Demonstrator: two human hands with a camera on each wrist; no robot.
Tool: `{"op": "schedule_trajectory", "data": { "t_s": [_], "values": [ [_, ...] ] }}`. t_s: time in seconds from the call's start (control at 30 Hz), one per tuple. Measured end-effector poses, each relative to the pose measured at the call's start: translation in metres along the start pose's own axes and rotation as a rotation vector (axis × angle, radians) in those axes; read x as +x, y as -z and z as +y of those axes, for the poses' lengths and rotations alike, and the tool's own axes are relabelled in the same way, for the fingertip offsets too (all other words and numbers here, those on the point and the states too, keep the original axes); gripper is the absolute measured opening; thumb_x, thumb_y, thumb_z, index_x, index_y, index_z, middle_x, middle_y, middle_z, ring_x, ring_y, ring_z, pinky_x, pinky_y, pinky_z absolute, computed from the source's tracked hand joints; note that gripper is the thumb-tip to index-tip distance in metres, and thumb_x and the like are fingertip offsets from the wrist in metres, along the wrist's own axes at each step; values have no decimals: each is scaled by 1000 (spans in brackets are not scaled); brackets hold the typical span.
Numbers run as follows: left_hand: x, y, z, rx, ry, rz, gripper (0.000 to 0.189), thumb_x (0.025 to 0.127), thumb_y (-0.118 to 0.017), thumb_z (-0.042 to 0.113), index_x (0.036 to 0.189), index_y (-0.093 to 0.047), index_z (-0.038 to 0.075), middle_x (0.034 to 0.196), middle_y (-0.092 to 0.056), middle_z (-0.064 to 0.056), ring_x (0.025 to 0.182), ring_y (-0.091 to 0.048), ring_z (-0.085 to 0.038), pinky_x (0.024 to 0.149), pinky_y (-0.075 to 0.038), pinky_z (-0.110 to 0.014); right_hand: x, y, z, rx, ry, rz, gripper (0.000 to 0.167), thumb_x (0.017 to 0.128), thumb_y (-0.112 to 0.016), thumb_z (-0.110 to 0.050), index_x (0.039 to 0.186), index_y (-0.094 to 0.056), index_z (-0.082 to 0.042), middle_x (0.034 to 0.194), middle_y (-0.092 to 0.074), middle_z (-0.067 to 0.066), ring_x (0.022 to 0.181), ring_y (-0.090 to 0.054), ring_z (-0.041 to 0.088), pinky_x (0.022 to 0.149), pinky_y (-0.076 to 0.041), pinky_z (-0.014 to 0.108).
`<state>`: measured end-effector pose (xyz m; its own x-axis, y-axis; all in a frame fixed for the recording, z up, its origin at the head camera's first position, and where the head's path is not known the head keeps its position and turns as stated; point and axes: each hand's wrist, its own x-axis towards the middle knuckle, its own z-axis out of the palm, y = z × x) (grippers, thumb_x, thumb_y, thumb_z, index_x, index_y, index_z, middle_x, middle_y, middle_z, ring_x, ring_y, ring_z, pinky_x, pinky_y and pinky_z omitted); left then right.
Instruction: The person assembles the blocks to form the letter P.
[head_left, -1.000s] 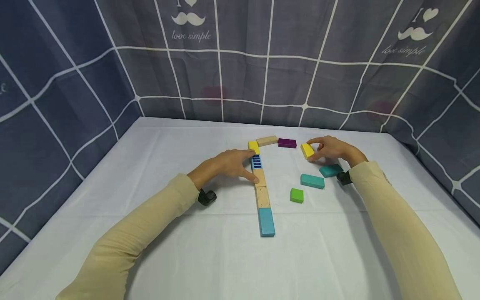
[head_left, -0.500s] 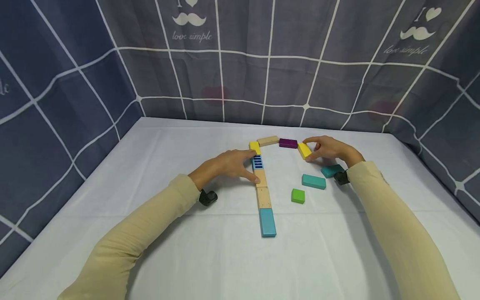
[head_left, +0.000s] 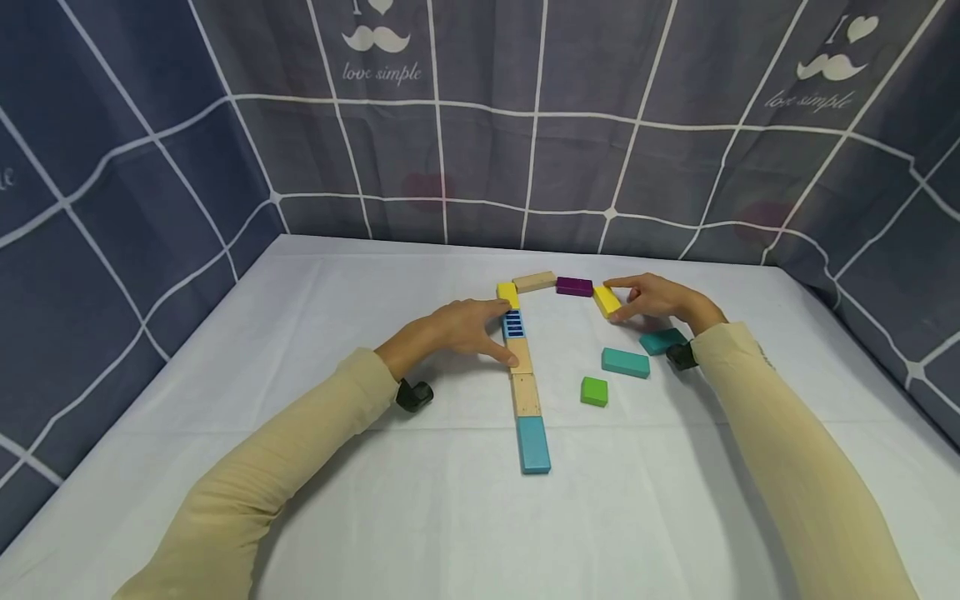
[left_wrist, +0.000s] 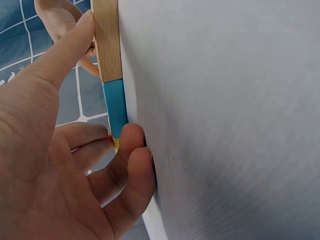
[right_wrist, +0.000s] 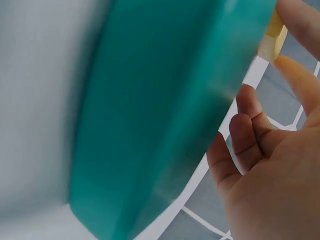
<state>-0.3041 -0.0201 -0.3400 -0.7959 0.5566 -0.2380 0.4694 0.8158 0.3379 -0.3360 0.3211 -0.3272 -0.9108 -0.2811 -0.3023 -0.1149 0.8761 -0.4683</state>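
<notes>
From here, R hand (head_left: 663, 298) pinches yellow block (head_left: 607, 302) at fingertips, L hand (head_left: 468, 326) lies spread against block row (head_left: 526, 394), so pls slide gently, w/o knocking purple block (head_left: 574, 287) just left of R fingertips.

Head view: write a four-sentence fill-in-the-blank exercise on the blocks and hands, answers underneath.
The pinched block in the right hand is coloured ____.
In the head view, the neighbouring block to its left is coloured ____.
The left hand is at an unpainted block made of ____.
Loose teal blocks lying beyond the small green block number ____.
Missing words: yellow; purple; wood; two.
</notes>
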Motion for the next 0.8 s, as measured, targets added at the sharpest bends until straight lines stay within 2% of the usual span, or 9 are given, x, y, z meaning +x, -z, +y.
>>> {"op": "schedule_trajectory", "data": {
  "t_s": [0.17, 0.47, 0.67, 0.8],
  "values": [
    [0, -1, 0, -11, -6, -8, 105, 75, -72, 70, 157, -30, 19, 160, -29, -1, 147, -24, -23, 116, -23, -46, -7, 0, 0, -6, -8, 14, 87, 88, -73, -38, 155, -28, -7, 118, -49, 25, 103, -45, 36, 81, -45, 43],
    [0, 0, 0, 0, 4, -5, 106, 74, -71, 71, 157, -29, 20, 161, -28, 0, 147, -23, -23, 117, -23, -46, -48, 4, 14, -51, 38, 28, 65, 89, -72, -41, 142, -54, -7, 127, -45, 24, 114, -40, 40, 86, -42, 54],
    [1, 1, 0, 11, -3, -5, 106, 75, -71, 71, 157, -29, 19, 160, -28, -1, 147, -24, -23, 116, -23, -47, -74, 4, 28, -43, 35, 11, 63, 86, -75, -43, 138, -59, -12, 123, -47, 18, 113, -41, 36, 83, -41, 48],
    [1, 1, -1, 6, -11, -8, 106, 75, -71, 70, 157, -29, 18, 161, -28, -1, 147, -24, -24, 117, -23, -47, -83, 0, 35, -67, 60, 20, 61, 82, -79, -38, 134, -62, -9, 112, -50, 15, 104, -38, 34, 75, -38, 42]
  ]
}}
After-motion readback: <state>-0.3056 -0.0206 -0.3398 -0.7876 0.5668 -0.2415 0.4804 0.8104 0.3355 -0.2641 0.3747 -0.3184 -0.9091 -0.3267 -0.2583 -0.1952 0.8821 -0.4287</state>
